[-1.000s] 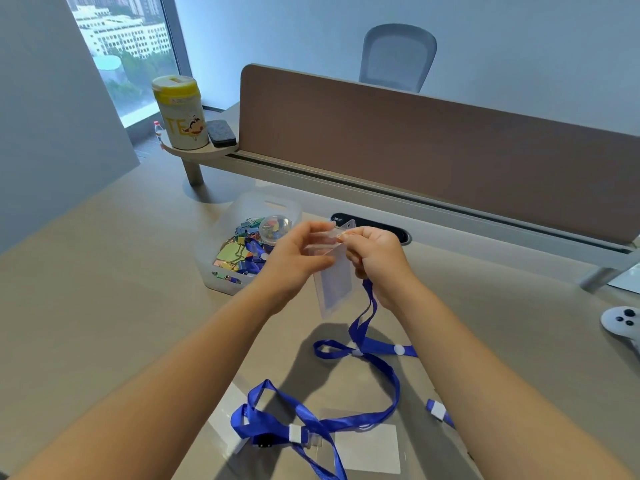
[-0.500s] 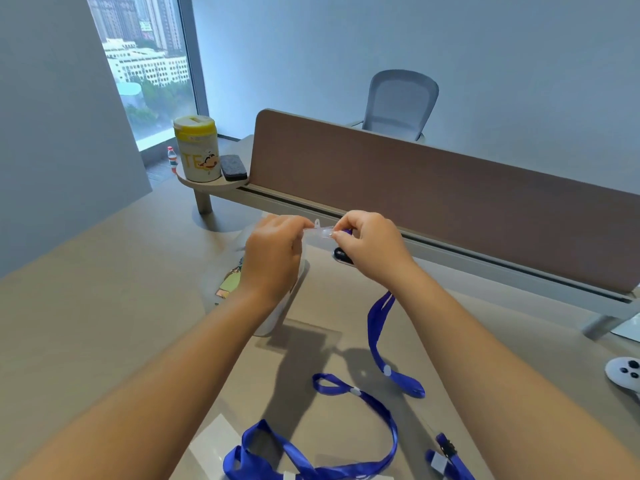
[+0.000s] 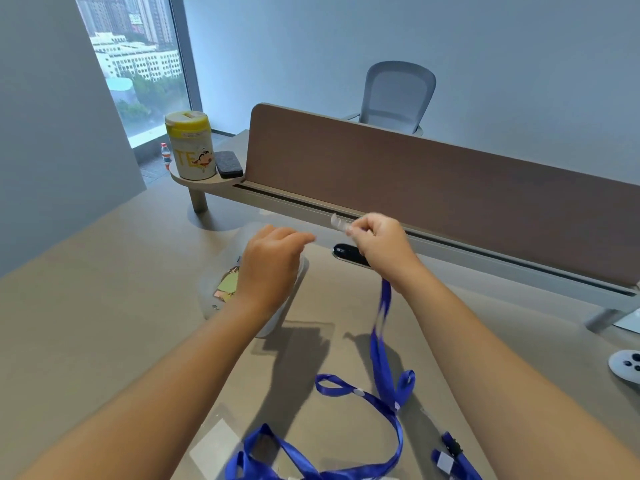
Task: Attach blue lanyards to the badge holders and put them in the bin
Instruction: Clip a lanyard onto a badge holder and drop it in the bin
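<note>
Head view: right hand (image 3: 379, 242) raised above the counter (image 3: 104, 306), fingers (image 3: 356, 227) curled and pinching the clear badge holder (image 3: 337, 222), blurred. A blue lanyard (image 3: 381, 348) hangs from that hand and trails down onto the counter in loops toward the near edge. Left hand (image 3: 268, 268) hovers over the bin (image 3: 211, 299), just beside the right hand, fingers loosely curled, thumb and fingertips close together, holding nothing that I can see. Bin is translucent, mostly hidden behind the left hand; coloured bits show inside. Another clear badge holder (image 3: 216, 448) lies flat on the counter at the near edge, under the lanyard loops. Second lanyard end with a black clip (image 3: 453, 448) lower right. Back left shelf: yellow-lidded canister (image 3: 188, 145), letters "TE" and a cartoon figure legible, small print unreadable; dark eraser (image 3: 228, 163) beside it. White controller (image 3: 625, 367) at right edge.
</note>
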Action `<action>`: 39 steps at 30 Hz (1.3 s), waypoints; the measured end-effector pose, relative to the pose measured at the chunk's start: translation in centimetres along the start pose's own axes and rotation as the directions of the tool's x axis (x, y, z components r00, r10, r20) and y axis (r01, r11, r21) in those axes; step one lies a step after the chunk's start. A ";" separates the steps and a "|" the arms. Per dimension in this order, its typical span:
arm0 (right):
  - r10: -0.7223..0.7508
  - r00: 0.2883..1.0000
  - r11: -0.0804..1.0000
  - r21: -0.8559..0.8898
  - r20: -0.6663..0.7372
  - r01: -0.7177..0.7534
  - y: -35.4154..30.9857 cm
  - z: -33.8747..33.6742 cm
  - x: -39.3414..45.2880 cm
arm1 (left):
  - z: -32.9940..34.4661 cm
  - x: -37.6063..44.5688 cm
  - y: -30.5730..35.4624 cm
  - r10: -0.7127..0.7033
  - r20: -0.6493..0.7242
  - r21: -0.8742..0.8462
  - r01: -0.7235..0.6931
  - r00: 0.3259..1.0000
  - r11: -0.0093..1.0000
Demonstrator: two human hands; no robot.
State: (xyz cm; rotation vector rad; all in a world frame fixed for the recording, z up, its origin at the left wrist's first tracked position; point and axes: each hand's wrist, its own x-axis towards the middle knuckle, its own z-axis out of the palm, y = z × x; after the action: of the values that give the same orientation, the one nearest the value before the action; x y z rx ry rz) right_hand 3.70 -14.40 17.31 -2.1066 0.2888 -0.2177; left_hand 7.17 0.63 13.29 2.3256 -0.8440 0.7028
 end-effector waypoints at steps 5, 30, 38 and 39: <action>-0.126 0.962 0.936 0.294 -0.241 0.196 -0.9 -0.7 0.4 | 2.2 -1.8 0.4 -0.312 0.151 -0.169 0.335 0.938 0.927; 0.296 0.908 0.718 -0.696 0.298 -0.006 17.9 8.8 4.5 | 7.6 -6.5 -2.8 -0.494 0.488 -0.158 0.630 0.719 0.761; 0.183 0.941 0.789 -0.614 0.284 0.031 18.6 10.1 6.3 | 8.4 -6.2 -3.5 -0.497 0.475 -0.178 0.633 0.726 0.753; 0.181 0.949 0.794 -0.607 0.258 0.014 18.7 10.3 6.1 | 8.5 -6.2 -3.6 -0.500 0.474 -0.181 0.636 0.725 0.750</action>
State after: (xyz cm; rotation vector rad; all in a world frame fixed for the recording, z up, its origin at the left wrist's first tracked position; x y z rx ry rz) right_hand 10.11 -17.34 -3.71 -2.7113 0.2909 0.3023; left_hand 7.90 -0.15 2.26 2.2459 -0.2974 -0.1918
